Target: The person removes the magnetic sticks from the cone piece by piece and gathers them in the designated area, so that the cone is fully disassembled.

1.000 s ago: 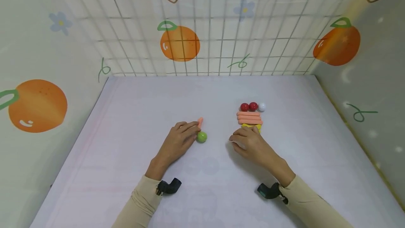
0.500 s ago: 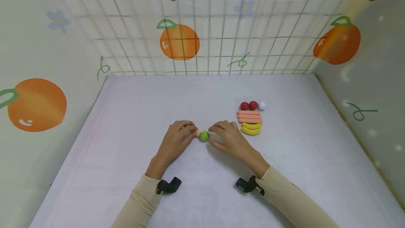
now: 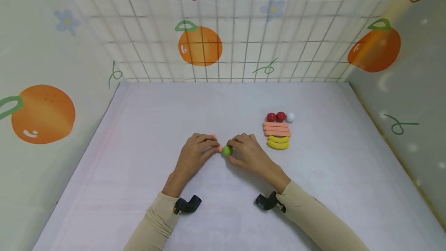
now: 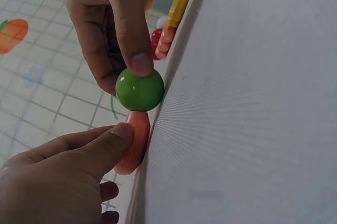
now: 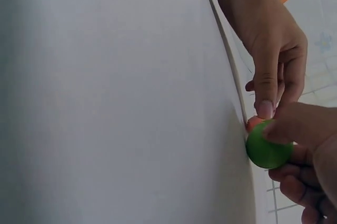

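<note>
My left hand [image 3: 196,155] pinches a pink, sausage-shaped stick [image 4: 137,142] between thumb and fingers. In the head view most of that stick is hidden behind the fingers. Right beside its end sits a glossy green ball [image 3: 226,150]; the left wrist view shows the two touching or nearly so. My right hand [image 3: 251,154] has its thumb and fingers around the green ball, and in the right wrist view the thumb presses on the ball's [image 5: 268,153] side. Both things are at the tabletop, between the two hands.
Right of the hands, two yellow toy bananas [image 3: 278,146] lie below several pink sausage-shaped sticks [image 3: 276,129]. Above them are two red balls [image 3: 280,116] and a white ball [image 3: 290,117] in a row. A white grid wall [image 3: 237,49] stands behind the table [image 3: 156,107].
My right hand has moved left from the bananas to the green ball and taken hold of it. The ball has shifted slightly right. The left hand has stayed nearly in place, its stick turning a little.
</note>
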Demonstrator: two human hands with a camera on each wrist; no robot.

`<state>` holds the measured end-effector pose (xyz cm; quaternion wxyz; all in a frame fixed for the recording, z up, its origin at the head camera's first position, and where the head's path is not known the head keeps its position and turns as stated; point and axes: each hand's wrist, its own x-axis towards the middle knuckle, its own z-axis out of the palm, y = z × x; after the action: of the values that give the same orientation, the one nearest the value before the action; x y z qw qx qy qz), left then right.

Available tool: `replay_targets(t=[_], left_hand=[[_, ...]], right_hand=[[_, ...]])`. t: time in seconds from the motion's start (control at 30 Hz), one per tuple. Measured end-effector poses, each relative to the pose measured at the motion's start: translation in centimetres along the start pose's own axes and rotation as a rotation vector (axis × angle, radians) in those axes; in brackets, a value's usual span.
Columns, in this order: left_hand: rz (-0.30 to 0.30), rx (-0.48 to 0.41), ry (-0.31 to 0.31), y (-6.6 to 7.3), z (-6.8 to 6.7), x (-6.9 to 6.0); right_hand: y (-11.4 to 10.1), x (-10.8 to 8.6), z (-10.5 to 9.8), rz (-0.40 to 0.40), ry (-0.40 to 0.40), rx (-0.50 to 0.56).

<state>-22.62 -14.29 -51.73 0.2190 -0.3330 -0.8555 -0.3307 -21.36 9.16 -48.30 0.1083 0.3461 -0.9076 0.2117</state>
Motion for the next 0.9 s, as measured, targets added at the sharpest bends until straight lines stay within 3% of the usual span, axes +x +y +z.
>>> replay_targets(t=[0.23, 0.4, 0.67, 0.9], left_hand=[[-0.003, 0.011, 0.017, 0.3, 0.3, 0.1], [-0.01, 0.009, 0.007, 0.4, 0.3, 0.0], [-0.016, 0.014, -0.001, 0.6, 0.1, 0.0], [-0.059, 0.03, -0.025, 0.6, 0.1, -0.1]], right_hand=[[-0.2, -0.8, -0.6, -0.014, -0.004, 0.082], [0.1, -0.9, -2.4, 0.016, 0.04, 0.122], [3.5, 0.0, -6.0, 0.036, 0.157, 0.099], [6.8, 0.7, -8.3, 0.097, 0.153, 0.057]])
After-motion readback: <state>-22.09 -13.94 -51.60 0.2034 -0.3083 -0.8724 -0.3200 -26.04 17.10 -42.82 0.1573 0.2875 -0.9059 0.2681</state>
